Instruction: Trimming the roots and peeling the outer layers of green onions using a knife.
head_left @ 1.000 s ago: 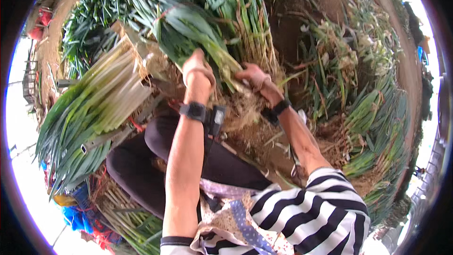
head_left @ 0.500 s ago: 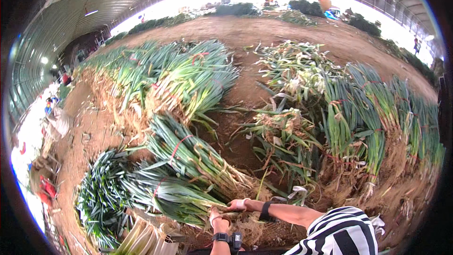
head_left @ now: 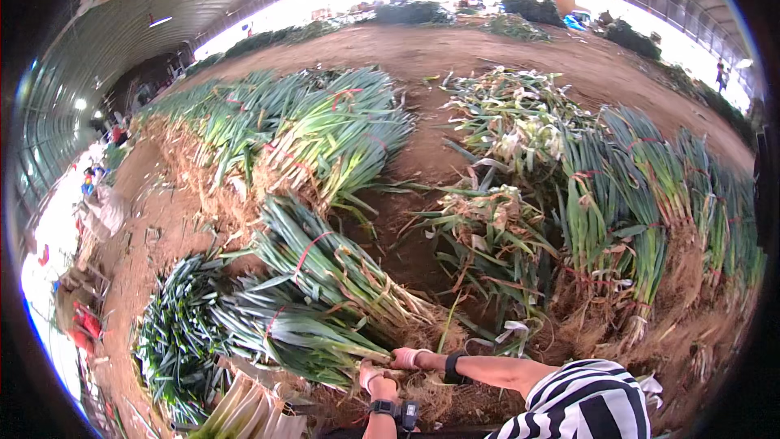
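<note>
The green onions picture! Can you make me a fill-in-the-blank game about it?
1. The striped sleeve is black and ____.
2. The band on the right wrist is ____.
3. Lower in the picture than the right hand is the person's ____ hand.
4. From that right hand, the green onion bundle stretches toward the picture's ____ side.

Missing words: white; black; left; left.
</note>
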A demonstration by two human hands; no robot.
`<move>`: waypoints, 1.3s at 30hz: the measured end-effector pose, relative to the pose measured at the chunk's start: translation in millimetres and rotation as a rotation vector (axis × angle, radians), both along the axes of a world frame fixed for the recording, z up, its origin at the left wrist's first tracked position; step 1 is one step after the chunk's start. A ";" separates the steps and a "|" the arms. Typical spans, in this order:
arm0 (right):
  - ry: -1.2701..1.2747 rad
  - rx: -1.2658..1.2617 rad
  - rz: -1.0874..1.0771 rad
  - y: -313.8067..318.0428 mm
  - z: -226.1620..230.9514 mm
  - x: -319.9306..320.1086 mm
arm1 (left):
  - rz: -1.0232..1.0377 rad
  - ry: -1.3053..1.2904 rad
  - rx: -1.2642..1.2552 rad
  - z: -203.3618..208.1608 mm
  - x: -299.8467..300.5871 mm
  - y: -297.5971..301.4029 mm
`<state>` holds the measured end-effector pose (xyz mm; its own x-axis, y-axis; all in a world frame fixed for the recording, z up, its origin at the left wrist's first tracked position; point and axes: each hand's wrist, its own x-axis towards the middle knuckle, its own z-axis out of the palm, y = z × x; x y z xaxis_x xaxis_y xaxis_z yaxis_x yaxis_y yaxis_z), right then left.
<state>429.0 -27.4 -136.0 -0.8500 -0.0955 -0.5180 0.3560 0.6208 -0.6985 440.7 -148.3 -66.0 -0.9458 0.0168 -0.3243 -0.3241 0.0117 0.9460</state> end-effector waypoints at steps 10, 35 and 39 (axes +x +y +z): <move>-0.112 0.153 0.090 6.9 -2.6 -4.1 | 0.406 -0.598 0.721 -32.9 -11.1 8.1; 0.036 -0.014 0.113 35.2 -137.1 8.5 | 0.578 -0.709 0.590 2.3 -4.1 12.3; 0.167 -0.027 0.055 72.8 -195.9 7.4 | 0.453 -0.696 0.675 39.0 -5.5 31.5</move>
<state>436.3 45.4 -332.0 -0.9170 -0.1566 -0.3668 0.1996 0.6161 -0.7619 435.2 -116.8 -27.0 -0.5199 0.0882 -0.8496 -0.6375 -0.7021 0.3173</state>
